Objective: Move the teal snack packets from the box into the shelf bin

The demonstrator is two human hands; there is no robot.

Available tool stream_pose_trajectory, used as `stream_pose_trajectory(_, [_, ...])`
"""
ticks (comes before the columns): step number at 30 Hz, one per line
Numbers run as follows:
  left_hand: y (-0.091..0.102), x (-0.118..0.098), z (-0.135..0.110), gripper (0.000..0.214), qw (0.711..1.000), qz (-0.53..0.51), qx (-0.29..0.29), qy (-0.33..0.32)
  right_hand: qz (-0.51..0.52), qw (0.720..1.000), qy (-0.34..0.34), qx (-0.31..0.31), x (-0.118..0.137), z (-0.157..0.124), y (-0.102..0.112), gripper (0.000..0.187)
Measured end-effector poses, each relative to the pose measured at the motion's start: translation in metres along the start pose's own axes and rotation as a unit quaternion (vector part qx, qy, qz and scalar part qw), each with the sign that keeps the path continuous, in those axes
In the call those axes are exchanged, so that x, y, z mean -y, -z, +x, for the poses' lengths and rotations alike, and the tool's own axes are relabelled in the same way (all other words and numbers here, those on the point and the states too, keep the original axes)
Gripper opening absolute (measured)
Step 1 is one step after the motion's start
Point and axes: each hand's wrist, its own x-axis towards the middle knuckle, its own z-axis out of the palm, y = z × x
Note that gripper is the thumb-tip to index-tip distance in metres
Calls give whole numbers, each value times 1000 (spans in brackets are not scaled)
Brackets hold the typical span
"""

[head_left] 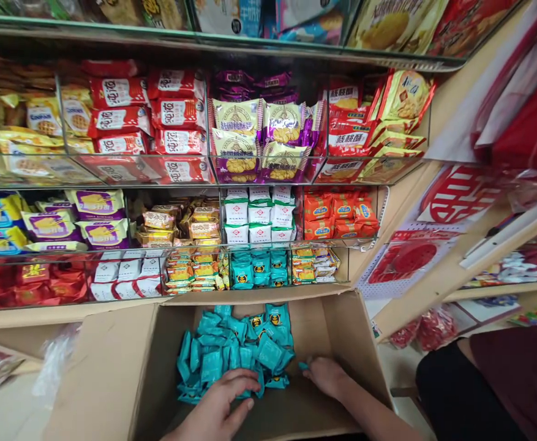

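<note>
Many small teal snack packets (pixel 225 352) lie heaped in the back left and middle of an open cardboard box (pixel 327 327). My left hand (pixel 225 401) reaches over the near side of the heap. Its thumb stands apart from the curved fingers, whose tips are at the packets; nothing shows in its grasp. On the right side of the box, my right hand (pixel 326 375) has its fingers closed on a teal snack packet (pixel 303 365), of which only a small end shows. Just behind the box, similar teal packets (pixel 259 269) stand stacked in a clear shelf compartment.
Glass-fronted shelves hold red packets (pixel 119 92), purple cookie packets (pixel 236 138), white packets (pixel 236 211) and orange packets (pixel 318 211). A box flap (pixel 98 361) folds out leftward. A person's dark-clothed leg (pixel 452 392) is at lower right, beside hanging red goods (pixel 403 260).
</note>
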Motion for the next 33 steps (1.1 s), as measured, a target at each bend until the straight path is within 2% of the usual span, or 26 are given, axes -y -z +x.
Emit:
stream_pose_trajectory(4, [-7,2,11,26,999,-42,-2,8,94,994,24,-54,2,-6,16,23])
stream_pose_trajectory(7, [-17,2,29,41,989,-116,-55,77,195,976,39,-85,21,-16,28,42])
stream_pose_trajectory(9, [-24,-4,43,53,966,-197,-82,144,260,960,49,-97,44,-25,32,51])
stream_pose_trajectory(11, [-29,-14,54,56,936,-289,-85,185,349,929,62,-106,69,-36,35,51])
stream_pose_trajectory(12, [-31,-20,58,53,922,-328,-86,185,418,899,66,-111,81,-42,36,49])
stream_pose_trajectory(14, [-33,-30,63,43,905,-379,-103,161,509,847,67,-139,100,-51,37,42])
stream_pose_trajectory(15, [-33,-33,64,39,902,-390,-114,147,528,830,67,-166,106,-54,37,39])
stream_pose_trajectory(16, [-32,-36,64,36,901,-392,-123,138,526,825,66,-198,111,-55,38,37])
stream_pose_trajectory(19, [-32,-38,63,35,900,-391,-139,136,481,830,61,-275,115,-54,38,35])
stream_pose_trajectory(22, [-33,-35,62,38,882,-418,-171,138,437,846,45,-303,114,-49,36,36])
stream_pose_trajectory(26, [-35,-24,61,32,853,-446,-218,163,420,843,14,-337,107,-46,33,37])
stream_pose_trajectory(28, [-33,-19,59,33,849,-439,-229,181,401,848,4,-347,100,-46,35,38])
stream_pose_trajectory(29, [-30,-17,58,33,859,-422,-232,172,378,859,14,-344,96,-46,35,38])
stream_pose_trajectory(31, [-23,-17,56,30,897,-365,-217,120,307,896,67,-313,90,-47,37,37])
stream_pose_trajectory(33, [-17,-20,54,31,936,-309,-154,62,235,926,138,-261,89,-48,38,36])
